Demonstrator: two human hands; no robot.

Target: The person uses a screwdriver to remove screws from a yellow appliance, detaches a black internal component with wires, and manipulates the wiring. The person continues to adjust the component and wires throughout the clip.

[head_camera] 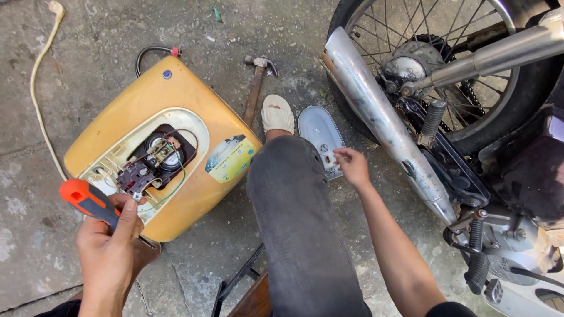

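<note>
My left hand (111, 246) gripping the orange screwdriver (88, 201) by the yellow heater (176, 105), my right hand (352, 166) pinching at the grey cover (317, 132), hammer (255, 88) and motorbike exhaust (376, 117) close around my knee (294, 194)

Concrete floor (53, 246) carries yellow heater (194, 117), hammer (254, 91), grey cover (320, 138), motorcycle (470, 117).

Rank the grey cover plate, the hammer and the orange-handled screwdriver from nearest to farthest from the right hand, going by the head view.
Measured from the right hand:
1. Grey cover plate: on the ground right at the fingertips, beside the sandalled foot.
2. Hammer: lying on the concrete beyond the foot, up and to the left.
3. Orange-handled screwdriver: far across on the left, held in the left hand.
</note>
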